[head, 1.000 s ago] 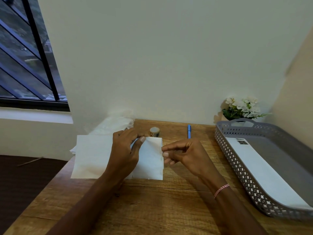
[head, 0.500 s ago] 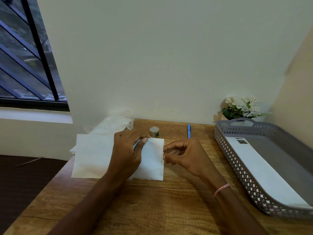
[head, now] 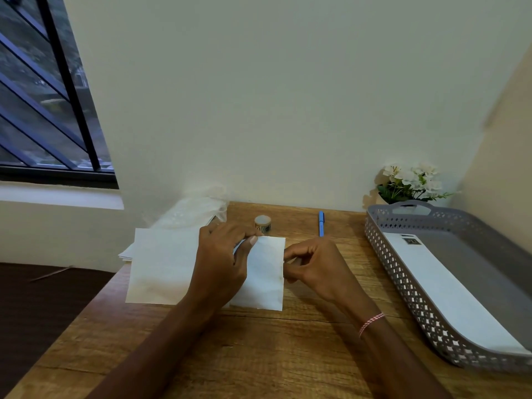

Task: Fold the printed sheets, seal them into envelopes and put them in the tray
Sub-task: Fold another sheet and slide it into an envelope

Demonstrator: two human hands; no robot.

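Matt white paper sheet [head: 164,263] on a grained wooden desk [head: 259,355] — tray [head: 403,272] of grey perforated plastic.

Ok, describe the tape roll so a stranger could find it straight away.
On the desk, look along the far edge by the wall. The tape roll sits between the plastic bag and the blue pen, just past the left hand. It is the only small round thing there.

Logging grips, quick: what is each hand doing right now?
Left hand: pinches the folded sheet at its top edge.
Right hand: pinches the sheet's right edge.
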